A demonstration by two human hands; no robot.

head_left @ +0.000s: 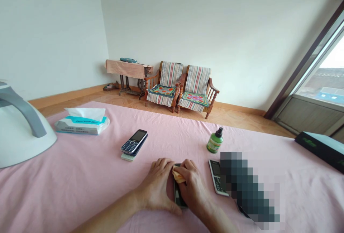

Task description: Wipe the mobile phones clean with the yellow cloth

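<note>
A dark phone (177,194) lies on the pink cloth (107,190) in front of me, partly hidden by both hands. My left hand (158,186) curves along its left side, thumb at the near end and fingers by the far end, steadying it. My right hand (191,183) is closed on a yellow cloth (177,175) pressed on the phone's upper part. Right of the hands lies a white-edged keypad phone (218,177), beside a pixelated dark shape (249,190). A dark blue keypad phone (134,141) rests at an angle on other phones to the left.
A green spray bottle (214,140) stands beyond the right hand. Tissues (83,122) and a white appliance with a grey handle (24,129) are at left. A black box (319,149) sits at right. Two chairs (181,86) stand beyond the pink surface.
</note>
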